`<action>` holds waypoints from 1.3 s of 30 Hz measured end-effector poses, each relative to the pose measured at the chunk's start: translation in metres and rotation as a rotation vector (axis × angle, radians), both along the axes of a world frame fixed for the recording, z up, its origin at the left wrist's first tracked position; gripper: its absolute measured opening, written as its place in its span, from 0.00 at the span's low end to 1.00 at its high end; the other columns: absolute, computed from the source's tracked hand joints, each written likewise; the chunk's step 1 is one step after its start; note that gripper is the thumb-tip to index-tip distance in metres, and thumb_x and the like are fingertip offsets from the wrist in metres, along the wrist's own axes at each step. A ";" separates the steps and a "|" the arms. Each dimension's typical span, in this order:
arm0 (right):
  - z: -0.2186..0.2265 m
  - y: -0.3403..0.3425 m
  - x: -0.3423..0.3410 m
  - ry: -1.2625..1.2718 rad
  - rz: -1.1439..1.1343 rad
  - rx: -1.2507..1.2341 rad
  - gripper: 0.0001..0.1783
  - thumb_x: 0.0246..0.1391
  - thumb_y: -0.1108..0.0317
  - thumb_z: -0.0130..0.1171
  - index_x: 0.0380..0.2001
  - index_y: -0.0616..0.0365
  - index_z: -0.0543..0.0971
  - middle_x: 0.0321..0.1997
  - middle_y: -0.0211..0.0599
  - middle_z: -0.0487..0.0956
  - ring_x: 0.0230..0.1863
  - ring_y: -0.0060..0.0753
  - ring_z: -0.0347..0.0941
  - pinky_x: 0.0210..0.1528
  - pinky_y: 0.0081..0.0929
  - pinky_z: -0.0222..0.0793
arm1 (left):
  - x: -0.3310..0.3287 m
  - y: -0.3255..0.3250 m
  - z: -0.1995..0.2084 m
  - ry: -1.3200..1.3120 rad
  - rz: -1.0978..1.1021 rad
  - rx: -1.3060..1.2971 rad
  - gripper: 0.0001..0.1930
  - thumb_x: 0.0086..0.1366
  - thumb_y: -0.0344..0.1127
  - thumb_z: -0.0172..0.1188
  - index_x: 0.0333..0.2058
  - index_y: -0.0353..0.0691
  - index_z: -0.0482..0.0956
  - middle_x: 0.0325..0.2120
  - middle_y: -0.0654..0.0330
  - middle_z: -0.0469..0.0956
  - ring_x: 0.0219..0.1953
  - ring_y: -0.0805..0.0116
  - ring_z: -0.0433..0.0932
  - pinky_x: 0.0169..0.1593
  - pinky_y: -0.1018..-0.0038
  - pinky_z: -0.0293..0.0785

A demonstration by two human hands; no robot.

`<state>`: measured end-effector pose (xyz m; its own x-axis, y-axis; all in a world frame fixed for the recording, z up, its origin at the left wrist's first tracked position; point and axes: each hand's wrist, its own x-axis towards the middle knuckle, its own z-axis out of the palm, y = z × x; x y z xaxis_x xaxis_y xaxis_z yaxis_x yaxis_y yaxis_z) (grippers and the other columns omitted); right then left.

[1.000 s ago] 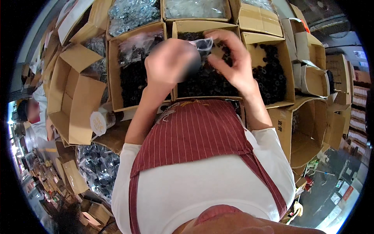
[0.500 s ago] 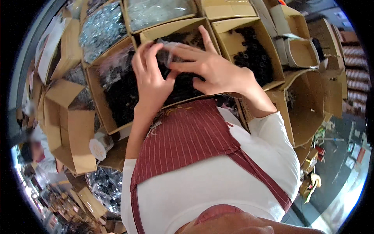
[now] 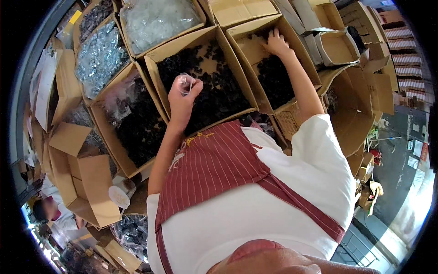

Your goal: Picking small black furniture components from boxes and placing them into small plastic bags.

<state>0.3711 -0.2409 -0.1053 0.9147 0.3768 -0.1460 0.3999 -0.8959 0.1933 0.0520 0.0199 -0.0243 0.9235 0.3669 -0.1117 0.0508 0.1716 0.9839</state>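
My left hand (image 3: 181, 98) is closed around a small clear plastic bag (image 3: 185, 83), whose mouth gapes at the top. It hovers over the middle cardboard box (image 3: 159, 52), which holds many small black parts (image 3: 221, 89) spread over its bottom. My right hand (image 3: 278, 45) reaches into the right-hand cardboard box (image 3: 248, 80), palm down with its fingers apart, at the far end of a heap of black pieces (image 3: 275, 77). Its fingertips point to the box's far wall, and nothing shows in them.
To the left stands a box (image 3: 109, 141) of black parts and clear bags. Beyond it are boxes of shiny packets (image 3: 101, 59) and clear plastic bags (image 3: 159, 23). Open cartons (image 3: 349, 107) stand at the right. A person (image 3: 48, 210) is at the far left.
My hands have come apart. The right one has moved from the bag over into the right-hand box. The left keeps the bag, now lower and with its mouth open.
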 end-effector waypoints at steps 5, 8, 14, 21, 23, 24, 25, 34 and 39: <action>-0.019 0.003 -0.005 -0.106 0.041 0.221 0.39 0.61 0.42 0.55 0.65 0.57 0.62 0.69 0.63 0.58 0.58 0.73 0.68 0.56 0.56 0.71 | -0.001 0.000 0.003 0.020 0.080 0.087 0.08 0.67 0.31 0.64 0.37 0.39 0.72 0.35 0.63 0.75 0.42 0.73 0.76 0.48 0.75 0.71; -0.005 0.002 -0.026 0.117 0.069 0.275 0.32 0.63 0.48 0.54 0.63 0.54 0.63 0.58 0.59 0.73 0.51 0.67 0.75 0.49 0.53 0.75 | -0.004 -0.001 -0.001 0.007 -0.009 0.170 0.09 0.67 0.31 0.63 0.35 0.37 0.71 0.34 0.64 0.75 0.38 0.76 0.74 0.46 0.76 0.71; 0.038 -0.011 -0.045 0.487 -0.290 1.067 0.12 0.61 0.60 0.61 0.38 0.57 0.81 0.30 0.40 0.81 0.22 0.34 0.74 0.22 0.33 0.68 | -0.007 -0.004 -0.010 -0.001 0.034 0.306 0.07 0.67 0.30 0.64 0.35 0.38 0.74 0.33 0.66 0.76 0.36 0.78 0.73 0.43 0.77 0.71; 0.075 -0.003 -0.088 1.698 -0.855 1.985 0.09 0.71 0.63 0.48 0.41 0.57 0.70 0.27 0.30 0.68 0.18 0.16 0.57 0.11 0.16 0.49 | -0.006 -0.006 -0.008 -0.047 0.007 0.332 0.08 0.63 0.33 0.67 0.37 0.38 0.78 0.33 0.64 0.80 0.37 0.74 0.77 0.42 0.75 0.73; 0.089 0.013 -0.105 2.072 -0.591 1.781 0.09 0.71 0.63 0.48 0.41 0.58 0.71 0.27 0.28 0.69 0.14 0.13 0.54 0.10 0.13 0.46 | -0.005 -0.007 0.002 -0.060 -0.050 0.329 0.09 0.63 0.31 0.67 0.39 0.38 0.77 0.34 0.65 0.79 0.38 0.75 0.77 0.44 0.76 0.73; 0.112 0.032 -0.125 1.966 -0.548 1.730 0.11 0.71 0.63 0.47 0.42 0.59 0.72 0.26 0.28 0.69 0.13 0.13 0.52 0.09 0.13 0.45 | -0.006 -0.008 0.006 -0.071 -0.106 0.330 0.10 0.62 0.29 0.66 0.40 0.38 0.76 0.34 0.65 0.78 0.40 0.75 0.77 0.46 0.77 0.72; 0.137 0.050 -0.147 1.859 -0.504 1.681 0.12 0.72 0.63 0.46 0.42 0.61 0.73 0.25 0.28 0.69 0.11 0.13 0.51 0.08 0.13 0.43 | -0.006 -0.008 0.005 -0.056 -0.092 0.326 0.10 0.62 0.29 0.66 0.40 0.38 0.76 0.34 0.65 0.78 0.40 0.75 0.77 0.46 0.77 0.72; 0.169 0.106 -0.204 1.413 0.053 1.198 0.18 0.71 0.59 0.48 0.53 0.59 0.77 0.25 0.29 0.75 0.13 0.09 0.56 0.12 0.10 0.46 | -0.009 -0.011 -0.014 -0.144 -0.122 0.192 0.26 0.59 0.35 0.70 0.56 0.42 0.75 0.39 0.61 0.82 0.42 0.73 0.80 0.47 0.74 0.75; 0.192 0.116 -0.208 1.367 0.095 1.087 0.25 0.73 0.50 0.41 0.55 0.58 0.76 0.19 0.29 0.73 0.11 0.10 0.55 0.12 0.11 0.46 | -0.012 -0.010 -0.007 -0.154 -0.123 0.254 0.26 0.59 0.36 0.70 0.56 0.42 0.76 0.39 0.60 0.82 0.41 0.72 0.80 0.47 0.73 0.76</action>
<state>0.1630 -0.1247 0.0863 0.3310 0.8581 -0.3926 -0.1966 -0.3442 -0.9181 0.0405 0.0103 -0.0315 0.9616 0.2499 0.1135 -0.0965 -0.0791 0.9922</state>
